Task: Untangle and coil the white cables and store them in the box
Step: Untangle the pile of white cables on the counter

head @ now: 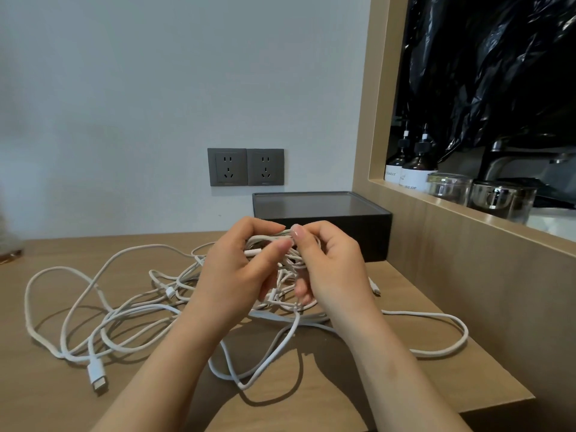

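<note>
Wood-grain table (43, 394) fills the lower view, and a wooden frame on the right opens onto crumpled black plastic sheet (486, 67). At the back of the table, against the wall, sits the dark box (358, 232); I cannot tell whether a lid is on it. White cables (288, 269) sprawl in loose, crossing loops over the table in front of the box, with the densest knot lifted just above the surface. Left hand (237, 269) and right hand (330, 266) are close together, nearly touching at the fingertips, both with fingers curled round that knot and pinching strands. These cables look light, soft and limp, so they should bend freely but snag where loops cross. Pulling hard would probably tighten the knot, so I would take hold near a free end and feed it back through. Two grey sockets (246, 166) sit on the wall behind. Two dark pump bottles (419, 169) stand beyond the frame beside glass jars (448, 188); one label seems to read "Master", the other's small print ends in "SOAP". One plug (96, 374) lies free at the near left, a good starting grip.
</note>
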A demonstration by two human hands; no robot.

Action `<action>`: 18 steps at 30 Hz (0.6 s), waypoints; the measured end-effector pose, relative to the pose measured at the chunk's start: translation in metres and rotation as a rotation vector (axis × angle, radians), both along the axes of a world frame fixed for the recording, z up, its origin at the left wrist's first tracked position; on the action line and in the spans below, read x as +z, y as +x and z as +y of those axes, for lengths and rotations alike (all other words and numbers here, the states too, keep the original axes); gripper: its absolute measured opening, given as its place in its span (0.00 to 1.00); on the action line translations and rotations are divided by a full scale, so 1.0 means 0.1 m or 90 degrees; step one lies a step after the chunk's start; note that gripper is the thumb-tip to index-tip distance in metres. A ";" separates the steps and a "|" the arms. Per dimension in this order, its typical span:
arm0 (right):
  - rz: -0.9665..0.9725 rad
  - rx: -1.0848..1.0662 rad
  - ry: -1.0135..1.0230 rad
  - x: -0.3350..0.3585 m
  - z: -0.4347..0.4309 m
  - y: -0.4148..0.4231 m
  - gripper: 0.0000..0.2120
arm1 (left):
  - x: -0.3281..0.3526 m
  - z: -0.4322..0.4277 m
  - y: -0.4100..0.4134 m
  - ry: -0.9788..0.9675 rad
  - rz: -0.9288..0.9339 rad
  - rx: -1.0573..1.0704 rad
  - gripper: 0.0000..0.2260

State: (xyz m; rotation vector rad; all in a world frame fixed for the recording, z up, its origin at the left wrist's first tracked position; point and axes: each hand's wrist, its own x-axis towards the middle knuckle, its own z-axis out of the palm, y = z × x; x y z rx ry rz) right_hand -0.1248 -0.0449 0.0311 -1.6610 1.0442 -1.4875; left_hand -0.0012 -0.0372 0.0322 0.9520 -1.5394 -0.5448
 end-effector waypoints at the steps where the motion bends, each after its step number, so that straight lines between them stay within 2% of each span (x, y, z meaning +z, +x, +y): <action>1: 0.015 0.000 -0.017 -0.01 0.01 0.02 0.06 | 0.00 0.00 0.00 0.013 0.025 0.002 0.05; 9: 0.007 -0.024 -0.085 -0.08 0.01 0.13 0.05 | -0.01 -0.05 -0.02 0.205 0.208 -0.036 0.03; 14: -0.018 -0.080 -0.022 -0.13 -0.07 0.12 0.05 | -0.01 -0.06 0.03 0.334 0.250 -0.124 0.02; 18: -0.016 -0.075 0.045 -0.14 -0.09 0.19 0.06 | 0.00 -0.06 0.11 0.373 0.264 -0.120 0.05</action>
